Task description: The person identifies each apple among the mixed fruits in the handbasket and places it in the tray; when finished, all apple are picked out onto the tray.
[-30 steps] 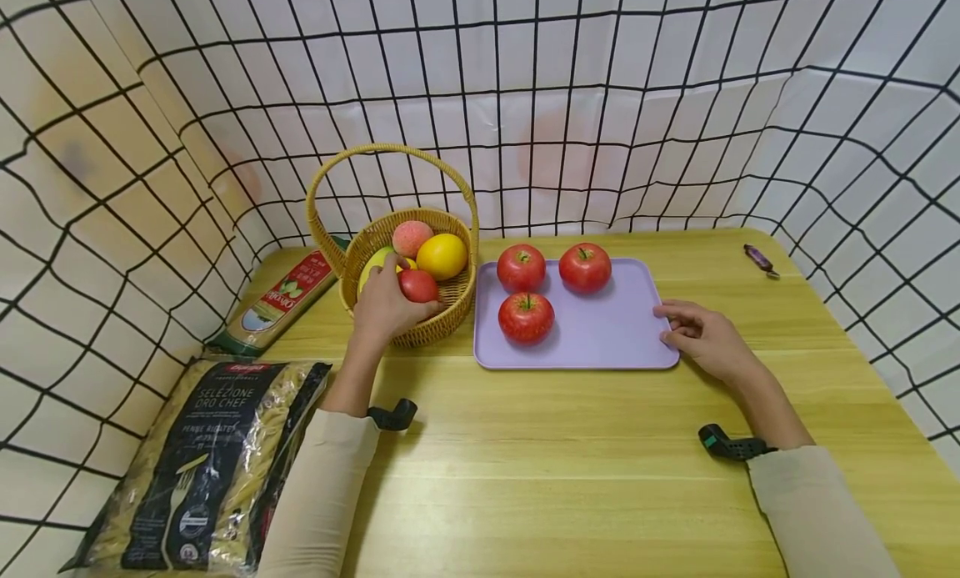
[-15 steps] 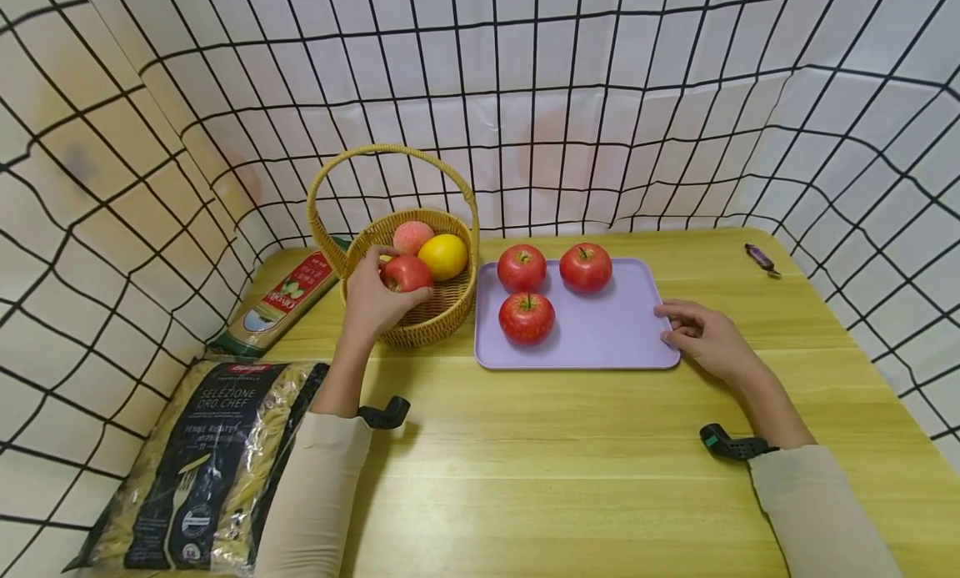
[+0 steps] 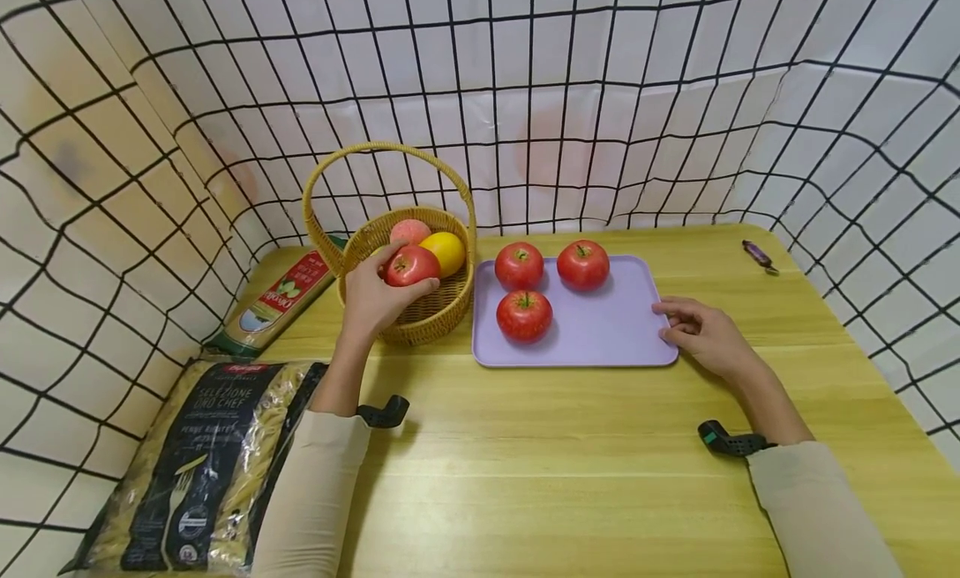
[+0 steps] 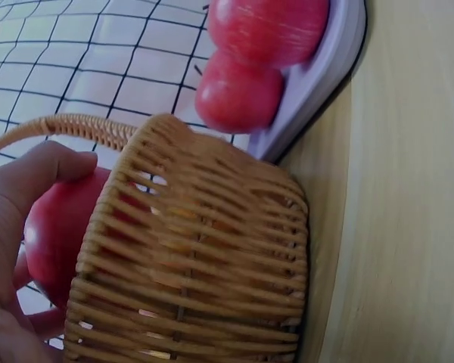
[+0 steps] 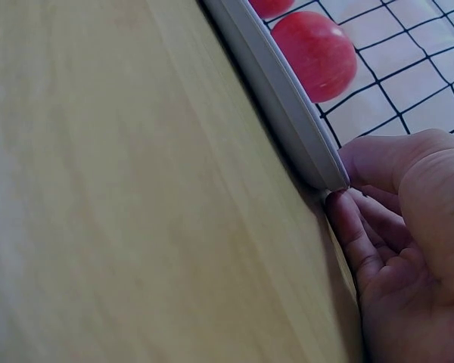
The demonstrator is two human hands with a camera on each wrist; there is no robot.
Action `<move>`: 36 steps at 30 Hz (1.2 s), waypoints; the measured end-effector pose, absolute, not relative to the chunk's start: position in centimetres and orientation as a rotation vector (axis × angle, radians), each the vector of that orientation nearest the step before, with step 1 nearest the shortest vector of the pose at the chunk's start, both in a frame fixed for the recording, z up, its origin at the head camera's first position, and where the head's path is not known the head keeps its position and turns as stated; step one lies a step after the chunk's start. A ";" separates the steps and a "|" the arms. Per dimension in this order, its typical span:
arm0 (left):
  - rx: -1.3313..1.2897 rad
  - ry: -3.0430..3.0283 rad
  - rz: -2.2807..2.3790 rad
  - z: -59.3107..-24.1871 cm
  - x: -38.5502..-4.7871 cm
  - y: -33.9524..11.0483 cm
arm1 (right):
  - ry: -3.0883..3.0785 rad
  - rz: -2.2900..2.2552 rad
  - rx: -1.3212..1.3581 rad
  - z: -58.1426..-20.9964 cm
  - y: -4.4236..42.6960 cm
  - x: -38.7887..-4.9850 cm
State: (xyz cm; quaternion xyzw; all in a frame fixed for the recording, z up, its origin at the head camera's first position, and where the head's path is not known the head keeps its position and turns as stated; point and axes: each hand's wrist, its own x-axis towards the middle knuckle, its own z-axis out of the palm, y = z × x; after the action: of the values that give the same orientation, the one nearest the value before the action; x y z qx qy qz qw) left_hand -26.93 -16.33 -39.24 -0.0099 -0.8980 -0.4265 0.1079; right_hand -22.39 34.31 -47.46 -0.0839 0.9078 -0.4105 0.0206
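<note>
My left hand (image 3: pixel 372 290) grips a red apple (image 3: pixel 413 266) at the mouth of the yellow wicker basket (image 3: pixel 437 318). In the left wrist view the held apple (image 4: pixel 60 234) shows behind the basket's woven wall (image 4: pixel 204 249). A yellow lemon-like fruit (image 3: pixel 448 253) and a pink peach-like fruit (image 3: pixel 409 230) lie in the basket; other contents are hidden by the hand. On the right, my right hand (image 3: pixel 708 336) pinches the rim of the lilac tray (image 3: pixel 607 332), thumb and fingers around its edge (image 5: pixel 329 170). Three red apples (image 3: pixel 524 316) sit on the tray's left and back part.
The basket's tall arched handle (image 3: pixel 386 147) rises above the fruit. A bag of penne pasta (image 3: pixel 202 461) lies at the front left, with a red-labelled pack (image 3: pixel 285 299) behind it. A small purple wrapped candy (image 3: pixel 760 257) lies at the back right. Grid-patterned cloth encloses the wooden table (image 3: pixel 540 469).
My left hand has drawn the apple up from among the basket's fruit, first moving slightly left, and the apple now shows its stem end. My right hand stays at the tray's edge.
</note>
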 end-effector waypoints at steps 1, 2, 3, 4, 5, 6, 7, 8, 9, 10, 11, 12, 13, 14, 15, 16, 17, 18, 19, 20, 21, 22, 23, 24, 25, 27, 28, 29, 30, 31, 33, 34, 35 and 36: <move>-0.038 -2.642 -1.254 -39.3 -26.9 -16.3 | 2.814 -1.273 -0.262 -47.4 34.2 -22.4; -0.046 -2.642 -1.249 -39.3 -26.9 -16.2 | 2.814 -1.273 -0.264 -47.4 34.2 -22.4; -0.051 -2.642 -1.245 -39.3 -26.9 -16.1 | 2.814 -1.272 -0.266 -47.4 34.2 -22.4; -0.056 -2.643 -1.239 -39.4 -26.9 -16.0 | 2.813 -1.275 -0.267 -47.4 34.1 -22.4; -0.060 -2.643 -1.237 -39.4 -26.9 -15.9 | 2.815 -1.272 -0.268 -47.4 34.1 -22.4; -0.058 -2.644 -1.239 -39.5 -26.8 -15.8 | 2.814 -1.271 -0.268 -47.5 34.2 -22.4; -0.055 -2.642 -1.235 -39.5 -26.7 -15.7 | 2.817 -1.271 -0.270 -47.5 34.2 -22.4; -0.055 -2.638 -1.233 -39.4 -26.7 -15.6 | 2.818 -1.267 -0.271 -47.6 34.3 -22.4; -0.055 -2.632 -1.232 -39.4 -26.7 -15.5 | 2.819 -1.264 -0.272 -47.7 34.3 -22.5; -0.056 -2.626 -1.231 -39.4 -26.6 -15.5 | 2.820 -1.261 -0.274 -47.8 34.3 -22.5; -0.064 -2.616 -1.230 -39.4 -26.6 -15.4 | 2.822 -1.258 -0.274 -47.8 34.4 -22.6; -0.078 -2.604 -1.226 -39.3 -26.6 -15.3 | 2.824 -1.259 -0.275 -47.8 34.4 -22.6; -0.092 -2.590 -1.222 -39.2 -26.5 -15.2 | 2.826 -1.260 -0.276 -47.8 34.4 -22.7; -0.107 -2.576 -1.214 -39.1 -26.5 -15.1 | 2.829 -1.260 -0.276 -47.8 34.4 -22.7; -0.122 -2.561 -1.209 -38.9 -26.4 -14.9 | 2.830 -1.260 -0.276 -47.8 34.4 -22.7; -0.140 -2.545 -1.204 -38.8 -26.3 -14.8 | 2.829 -1.261 -0.274 -47.7 34.3 -22.7; -0.168 -2.529 -1.199 -38.6 -26.2 -14.5 | 2.830 -1.260 -0.275 -47.6 34.3 -22.7; -0.198 -2.511 -1.198 -38.3 -26.2 -14.3 | 2.829 -1.260 -0.276 -47.5 34.3 -22.6; -0.225 -2.498 -1.198 -38.0 -26.1 -14.0 | 2.828 -1.262 -0.278 -47.5 34.2 -22.6; -0.256 -2.485 -1.201 -37.8 -26.0 -13.6 | 2.828 -1.262 -0.281 -47.4 34.2 -22.6; -0.284 -2.478 -1.206 -37.5 -26.0 -13.2 | 2.828 -1.261 -0.283 -47.4 34.2 -22.5; -0.310 -2.474 -1.210 -37.3 -25.9 -12.8 | 2.826 -1.261 -0.284 -47.3 34.2 -22.5; -0.334 -2.473 -1.214 -37.1 -25.8 -12.4 | 2.827 -1.259 -0.287 -47.4 34.2 -22.5; -0.350 -2.475 -1.215 -37.0 -25.7 -11.9 | 2.826 -1.259 -0.286 -47.4 34.2 -22.5; -0.361 -2.482 -1.216 -36.9 -25.6 -11.4 | 2.827 -1.258 -0.283 -47.4 34.2 -22.5; -0.382 -2.495 -1.223 -36.7 -25.5 -10.3 | 2.829 -1.251 -0.279 -47.3 34.2 -22.5; -0.397 -2.498 -1.219 -36.6 -25.4 -9.7 | 2.830 -1.251 -0.278 -47.3 34.2 -22.5; -0.410 -2.504 -1.221 -36.5 -25.3 -9.1 | 2.832 -1.250 -0.279 -47.3 34.3 -22.5; -0.425 -2.508 -1.229 -36.4 -25.3 -8.5 | 2.832 -1.252 -0.280 -47.2 34.3 -22.5; -0.440 -2.513 -1.239 -36.2 -25.3 -7.9 | 2.833 -1.251 -0.281 -47.2 34.3 -22.5; -0.464 -2.523 -1.257 -36.0 -25.1 -6.8 | 2.831 -1.253 -0.282 -47.2 34.3 -22.5; -0.479 -2.526 -1.274 -35.9 -25.1 -6.3 | 2.830 -1.251 -0.281 -47.2 34.2 -22.5; -0.490 -2.529 -1.292 -35.8 -25.0 -5.8 | 2.829 -1.251 -0.277 -47.2 34.2 -22.5; -0.502 -2.531 -1.305 -35.8 -25.0 -5.3 | 2.826 -1.250 -0.274 -47.2 34.2 -22.5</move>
State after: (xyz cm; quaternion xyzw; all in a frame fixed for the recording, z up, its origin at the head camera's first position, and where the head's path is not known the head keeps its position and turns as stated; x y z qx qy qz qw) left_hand -25.01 -5.32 -35.80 -0.1722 -0.8684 -0.4479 0.1248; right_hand -22.47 34.21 -47.23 -0.0884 0.9108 -0.4029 0.0194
